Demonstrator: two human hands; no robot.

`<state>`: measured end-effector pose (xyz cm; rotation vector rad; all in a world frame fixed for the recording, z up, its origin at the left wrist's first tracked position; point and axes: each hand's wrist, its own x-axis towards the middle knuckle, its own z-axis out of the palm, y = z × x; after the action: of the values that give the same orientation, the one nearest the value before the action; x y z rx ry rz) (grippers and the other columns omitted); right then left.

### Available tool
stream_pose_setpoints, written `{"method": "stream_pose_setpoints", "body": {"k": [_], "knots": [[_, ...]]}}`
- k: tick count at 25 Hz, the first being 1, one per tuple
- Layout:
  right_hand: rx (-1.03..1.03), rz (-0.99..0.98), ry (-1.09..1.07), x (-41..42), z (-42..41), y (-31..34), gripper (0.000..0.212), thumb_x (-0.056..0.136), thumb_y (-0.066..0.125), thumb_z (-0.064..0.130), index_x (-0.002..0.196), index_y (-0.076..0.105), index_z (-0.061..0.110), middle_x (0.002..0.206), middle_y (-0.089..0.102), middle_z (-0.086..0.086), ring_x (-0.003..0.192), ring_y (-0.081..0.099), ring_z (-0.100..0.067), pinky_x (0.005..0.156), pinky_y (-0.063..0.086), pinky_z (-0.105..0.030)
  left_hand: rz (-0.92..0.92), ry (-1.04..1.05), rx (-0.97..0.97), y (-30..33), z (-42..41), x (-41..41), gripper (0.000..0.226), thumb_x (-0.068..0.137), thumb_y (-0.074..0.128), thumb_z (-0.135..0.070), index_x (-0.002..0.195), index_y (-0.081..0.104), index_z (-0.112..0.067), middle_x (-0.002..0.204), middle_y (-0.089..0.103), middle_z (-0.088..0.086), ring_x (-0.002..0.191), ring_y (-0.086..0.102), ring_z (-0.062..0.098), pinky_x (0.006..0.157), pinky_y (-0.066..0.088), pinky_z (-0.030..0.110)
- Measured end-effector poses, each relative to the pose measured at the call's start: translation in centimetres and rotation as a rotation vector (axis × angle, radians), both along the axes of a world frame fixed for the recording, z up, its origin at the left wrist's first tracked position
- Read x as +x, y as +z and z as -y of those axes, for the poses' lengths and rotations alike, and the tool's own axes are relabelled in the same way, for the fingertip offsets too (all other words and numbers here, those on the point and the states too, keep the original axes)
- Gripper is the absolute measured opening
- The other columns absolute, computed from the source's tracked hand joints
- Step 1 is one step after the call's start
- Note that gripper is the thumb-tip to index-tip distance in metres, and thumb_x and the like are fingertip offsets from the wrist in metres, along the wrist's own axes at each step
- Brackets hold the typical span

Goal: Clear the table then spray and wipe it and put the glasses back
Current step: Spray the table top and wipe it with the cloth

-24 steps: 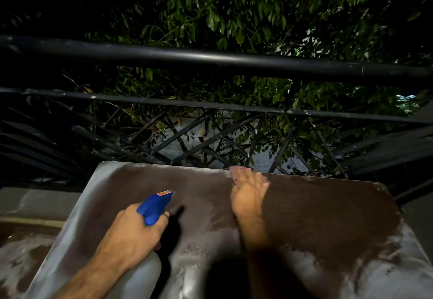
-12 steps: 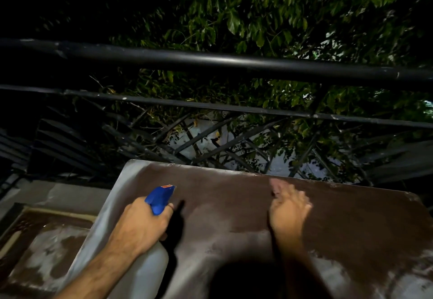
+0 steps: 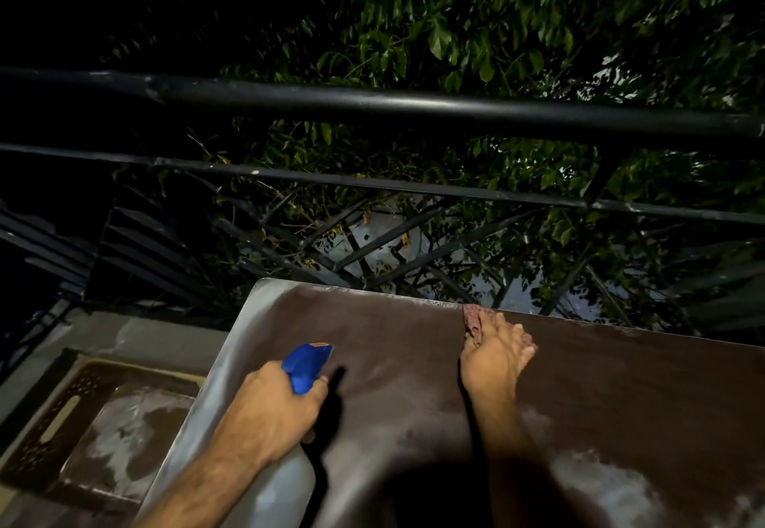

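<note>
Night scene, lit by one harsh source near the camera. Worktop (image 3: 621, 395) and forearms bright; background falling quickly to black. Hard dark shadow beside the spray bottle (image 3: 306, 366), large round shadow at bottom centre. Glare on wet streaks and along the railing (image 3: 414, 107). Straight bars bowed by wide-angle distortion; leaves soft, noisy

left hand (image 3: 275, 411) gripping spray bottle (image 3: 306, 366), right hand (image 3: 492, 356) pressing cloth (image 3: 472, 320)

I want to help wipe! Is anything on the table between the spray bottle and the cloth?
No. In the head view, only bare brown table lies between the spray bottle and the cloth.
</note>
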<state>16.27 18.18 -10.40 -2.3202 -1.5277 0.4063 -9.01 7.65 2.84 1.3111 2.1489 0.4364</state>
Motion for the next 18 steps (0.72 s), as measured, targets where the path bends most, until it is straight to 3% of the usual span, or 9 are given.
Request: {"method": "stream_pose_setpoints", "body": {"k": [3, 7, 9, 12, 14, 16, 18], "knots": [[0.057, -0.052, 0.260, -6.3, -1.0, 0.4, 0.056, 0.098, 0.046, 0.021, 0.151, 0.031, 0.029, 0.161, 0.018, 0.001, 0.149, 0.001, -0.025, 0.117, -0.013, -0.047, -0.027, 0.034, 0.023, 0.5, 0.0, -1.0, 0.039, 0.091, 0.064, -0.039, 0.064, 0.059, -0.011, 0.038, 0.061, -0.012, 0.038, 0.055, -0.003, 0.046, 0.036, 0.018], [0.074, -0.030, 0.806, -13.7, 1.7, -0.2, 0.060, 0.093, 0.048, 0.017, 0.150, 0.033, 0.030, 0.160, 0.022, 0.001, 0.149, 0.005, -0.024, 0.115, -0.017, -0.040, 0.019, 0.038, 0.049, 0.8, -0.4, -2.2, 0.030, 0.091, 0.064, -0.039, 0.082, 0.070, -0.011, 0.052, 0.072, -0.002, 0.056, 0.067, 0.010, 0.055, 0.047, 0.024], [0.149, 0.019, 0.723, -11.7, 0.8, -0.9, 0.060, 0.093, 0.047, 0.017, 0.149, 0.034, 0.034, 0.160, 0.024, 0.003, 0.149, 0.007, -0.022, 0.118, -0.013, -0.042, 0.020, 0.050, 0.056, 0.6, -0.6, -2.8, 0.031, 0.090, 0.065, -0.039, 0.082, 0.071, -0.010, 0.054, 0.072, 0.001, 0.060, 0.070, 0.015, 0.062, 0.051, 0.030], [0.098, 0.042, 0.223, -5.3, -2.1, -1.0, 0.058, 0.096, 0.046, 0.018, 0.150, 0.031, 0.033, 0.160, 0.023, 0.001, 0.149, 0.007, -0.023, 0.120, -0.006, -0.048, 0.014, 0.055, 0.064, 0.1, -0.9, -3.7, 0.030, 0.089, 0.063, -0.041, 0.087, 0.072, -0.013, 0.054, 0.073, -0.002, 0.064, 0.070, 0.013, 0.069, 0.054, 0.032], [0.035, 0.069, 0.032, -4.3, -2.9, -0.5, 0.058, 0.096, 0.050, 0.021, 0.151, 0.032, 0.024, 0.159, 0.025, -0.005, 0.148, 0.011, -0.027, 0.120, -0.002, -0.049, 0.026, 0.052, 0.043, -0.4, -1.0, -4.3, 0.031, 0.089, 0.060, -0.045, 0.087, 0.071, -0.015, 0.054, 0.073, -0.003, 0.066, 0.071, 0.014, 0.070, 0.056, 0.033], [0.053, 0.079, 0.131, -7.5, -3.0, -0.5, 0.059, 0.096, 0.047, 0.021, 0.152, 0.030, 0.023, 0.160, 0.023, -0.005, 0.148, 0.008, -0.028, 0.119, -0.002, -0.050, 0.032, 0.055, 0.037, -1.0, -0.9, -4.7, 0.033, 0.088, 0.059, -0.047, 0.089, 0.071, -0.016, 0.053, 0.073, -0.003, 0.066, 0.071, 0.016, 0.070, 0.056, 0.034], [0.103, 0.028, 0.445, -12.8, -2.0, -0.5, 0.060, 0.095, 0.044, 0.018, 0.152, 0.029, 0.028, 0.161, 0.019, 0.000, 0.149, 0.004, -0.026, 0.119, -0.009, -0.049, 0.044, 0.084, 0.018, -1.4, -0.7, -5.2, 0.031, 0.090, 0.061, -0.044, 0.087, 0.070, -0.014, 0.054, 0.073, -0.001, 0.065, 0.071, 0.017, 0.070, 0.056, 0.034]]}}
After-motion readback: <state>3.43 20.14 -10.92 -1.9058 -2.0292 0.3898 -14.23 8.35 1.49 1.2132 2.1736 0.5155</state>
